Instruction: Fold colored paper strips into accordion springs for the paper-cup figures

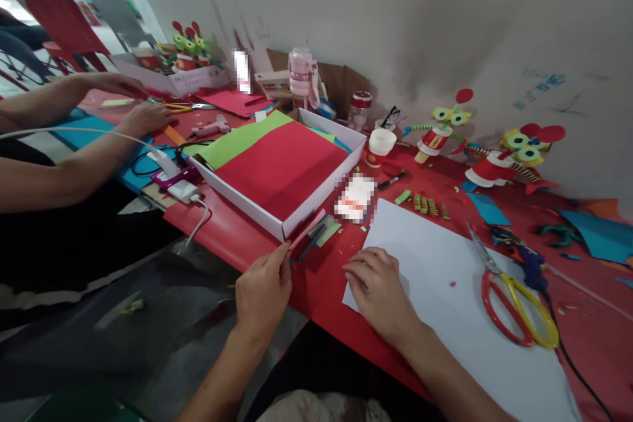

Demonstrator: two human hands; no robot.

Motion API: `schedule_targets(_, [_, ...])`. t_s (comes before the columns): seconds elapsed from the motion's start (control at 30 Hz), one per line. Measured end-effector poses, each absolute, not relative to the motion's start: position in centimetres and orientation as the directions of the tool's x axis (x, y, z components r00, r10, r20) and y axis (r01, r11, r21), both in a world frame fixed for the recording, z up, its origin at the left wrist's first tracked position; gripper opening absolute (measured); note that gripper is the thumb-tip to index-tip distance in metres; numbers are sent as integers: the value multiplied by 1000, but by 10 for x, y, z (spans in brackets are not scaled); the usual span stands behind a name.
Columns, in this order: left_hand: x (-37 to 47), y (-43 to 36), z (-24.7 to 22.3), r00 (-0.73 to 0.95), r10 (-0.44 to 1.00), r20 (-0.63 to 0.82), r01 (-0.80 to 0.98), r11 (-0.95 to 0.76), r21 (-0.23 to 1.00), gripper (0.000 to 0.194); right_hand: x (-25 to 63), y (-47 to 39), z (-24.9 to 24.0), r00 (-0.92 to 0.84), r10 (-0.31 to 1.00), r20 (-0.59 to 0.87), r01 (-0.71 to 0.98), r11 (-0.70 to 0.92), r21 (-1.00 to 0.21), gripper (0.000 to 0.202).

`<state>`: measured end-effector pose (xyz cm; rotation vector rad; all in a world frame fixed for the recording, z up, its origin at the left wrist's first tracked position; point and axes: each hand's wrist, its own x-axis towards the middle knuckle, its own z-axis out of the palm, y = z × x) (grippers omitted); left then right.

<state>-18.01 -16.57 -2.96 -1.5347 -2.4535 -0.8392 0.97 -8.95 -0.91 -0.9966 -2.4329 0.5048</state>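
Observation:
My left hand [264, 287] is closed at the table's front edge, its fingertips on the lower end of a pink stick-like item [307, 227] beside the white box's near corner. My right hand [378, 290] rests over the left edge of a white sheet [435, 277], fingers curled together; whatever they hold, if anything, is hidden. Between the hands and the box [324, 194] lie a dark pen [312, 242] and green paper strips [328, 233]. Red paper [281, 168] and green paper lie in the box. Scissors with red and yellow handles [512, 303] lie on the sheet's right side.
A blurred phone [355, 198], paper cups [380, 145] and cup figures [435, 135] stand or lie farther back. A glue gun [531, 267] is at the right. Another person's hands [146, 117] work at the left, near a power strip [182, 189] and cables.

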Motion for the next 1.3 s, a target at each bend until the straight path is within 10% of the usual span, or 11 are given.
schedule_targets(0.27, [-176, -164, -23, -730, 669, 141, 288, 114, 951, 27, -15, -95, -4, -535, 834, 134, 437, 409, -801, 16])
schedule_targets(0.47, [-162, -162, -16, -573, 786, -232, -238, 112, 965, 27, -30, -83, -7, -379, 911, -159, 144, -112, -983, 28])
schedule_targets(0.73, [-158, -163, -18, -587, 804, -95, 8, 123, 992, 23, -13, -79, -5, -233, 957, -173, 75, -160, -984, 29])
schedule_targets(1.0, [-168, -153, -30, -608, 629, 485, 670, 78, 738, 20, 11, -72, -3, -197, 957, -213, 102, -196, -975, 33])
schedule_targets(1.3, [-169, -146, -40, -610, 658, 441, 643, 88, 760, 22, 19, -75, -5, -198, 962, -188, 115, -168, -979, 37])
